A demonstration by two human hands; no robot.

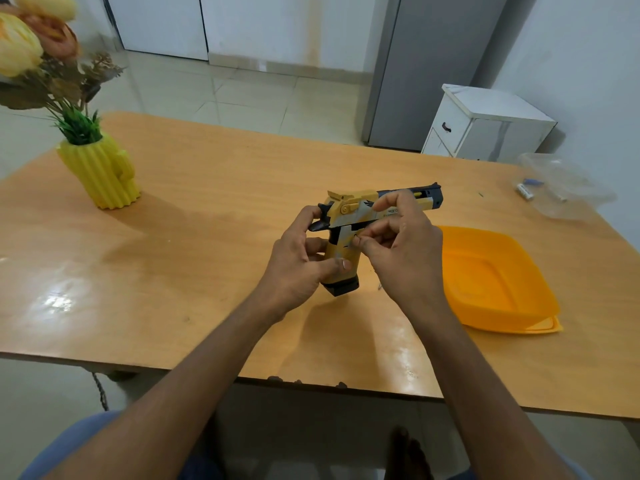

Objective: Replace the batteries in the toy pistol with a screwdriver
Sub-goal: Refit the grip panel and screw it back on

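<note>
Partly legible "DES" on toy pistol

toy pistol: plastic, yellow w/ dark parts, smooth, mostly matt
counter: wood-look laminate, smooth, glossy w/ light glare; front edge chipped
orange tub: plastic, smooth, semi-gloss, slightly translucent
clear container: thin transparent plastic, shiny
vase: yellow plastic, ribbed, matt
flowers: look like cloth/plastic fakes
floor: tile, polished, reflective
cabinet: white, smooth, marble-look top
</note>
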